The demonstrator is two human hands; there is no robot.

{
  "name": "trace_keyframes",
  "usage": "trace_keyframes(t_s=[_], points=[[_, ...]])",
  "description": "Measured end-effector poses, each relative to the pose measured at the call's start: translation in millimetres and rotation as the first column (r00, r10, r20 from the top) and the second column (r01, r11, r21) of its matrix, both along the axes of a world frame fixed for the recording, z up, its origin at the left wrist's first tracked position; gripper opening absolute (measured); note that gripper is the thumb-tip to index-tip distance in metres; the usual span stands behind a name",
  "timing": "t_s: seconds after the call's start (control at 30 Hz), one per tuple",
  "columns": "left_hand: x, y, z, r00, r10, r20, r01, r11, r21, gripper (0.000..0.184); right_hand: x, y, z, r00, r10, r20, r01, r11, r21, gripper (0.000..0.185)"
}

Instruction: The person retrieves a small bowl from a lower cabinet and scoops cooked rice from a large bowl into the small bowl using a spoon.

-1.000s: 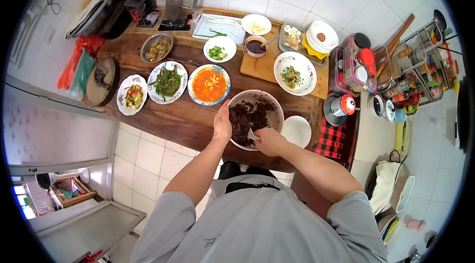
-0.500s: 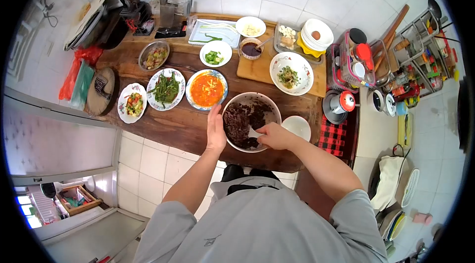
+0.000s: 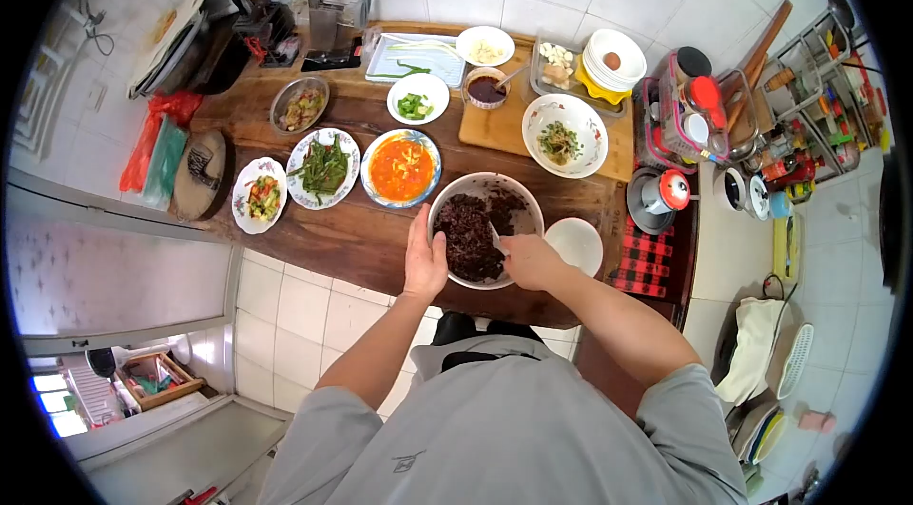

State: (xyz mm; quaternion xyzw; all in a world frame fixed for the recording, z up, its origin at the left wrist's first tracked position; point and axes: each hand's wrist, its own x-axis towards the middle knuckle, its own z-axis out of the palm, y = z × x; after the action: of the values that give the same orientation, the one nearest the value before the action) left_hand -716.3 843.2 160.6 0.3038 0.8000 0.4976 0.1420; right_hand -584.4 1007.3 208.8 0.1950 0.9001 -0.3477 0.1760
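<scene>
A large white bowl (image 3: 534,210) of dark, crumbly food that looks like black rice (image 3: 471,239) stands near the table's front edge. My left hand (image 3: 424,260) steadies the bowl from its left side, fingers along the outer wall and thumb at the rim. In my right hand (image 3: 533,262), a white rice paddle (image 3: 496,239) is gripped by its handle, its blade partly sunk in the rice. A smaller white bowl (image 3: 574,246) sits just right of that hand. Beyond the big bowl stands a plate of red soup-like food with yellow bits (image 3: 400,168).
Plates of green beans (image 3: 323,168) and mixed vegetables (image 3: 258,196) stand to the left. A patterned bowl (image 3: 590,129) rests near a cutting board (image 3: 485,130), with a sauce bowl (image 3: 486,88) behind. At the right are a red-lidded pot (image 3: 670,191) and storage baskets.
The paddle has moved up and slightly right in the bowl, standing steeper, and the rice has shifted. My left thumb has come over to the rim. The view has shifted slightly.
</scene>
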Motion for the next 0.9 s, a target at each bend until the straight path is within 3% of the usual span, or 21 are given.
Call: trace_keyframes(t_s=[0.1,0.23,0.33,0.43,0.53,0.73,0.9], points=[[8.3,5.9,-3.8,0.991,0.062,0.12,-0.072,0.994,0.079,0.047,-10.6,-7.3,-10.9,0.998,0.001,-0.059,-0.003,0.999,-0.036,0.022],[9.1,7.5,-1.8,0.987,0.05,0.152,-0.071,0.988,0.137,0.048,-16.0,-9.5,-14.6,0.994,-0.068,-0.083,0.052,0.981,-0.189,0.021],[10.5,8.1,-2.7,0.985,0.048,0.166,-0.077,0.982,0.174,0.05,-14.8,-9.8,-23.7,0.989,-0.031,-0.142,0.007,0.986,-0.165,0.034],[9.9,8.3,-9.9,0.993,0.07,0.096,-0.086,0.981,0.176,0.051,-11.3,-2.4,-12.3,0.986,-0.165,0.026,0.159,0.876,-0.454,0.041],[9.0,5.1,-9.8,0.991,0.072,0.114,-0.088,0.985,0.148,0.052,-6.3,5.0,-4.2,0.969,-0.238,0.058,0.229,0.795,-0.562,0.046],[7.6,2.5,-11.5,0.983,0.033,0.178,-0.065,0.981,0.18,0.051,12.9,15.8,6.3,0.952,-0.265,0.152,0.297,0.687,-0.663,0.049],[-0.2,2.2,-5.4,1.0,0.006,0.014,-0.007,0.995,0.097,0.049,39.8,23.3,7.4,0.893,-0.4,0.206,0.405,0.514,-0.756,0.046]])
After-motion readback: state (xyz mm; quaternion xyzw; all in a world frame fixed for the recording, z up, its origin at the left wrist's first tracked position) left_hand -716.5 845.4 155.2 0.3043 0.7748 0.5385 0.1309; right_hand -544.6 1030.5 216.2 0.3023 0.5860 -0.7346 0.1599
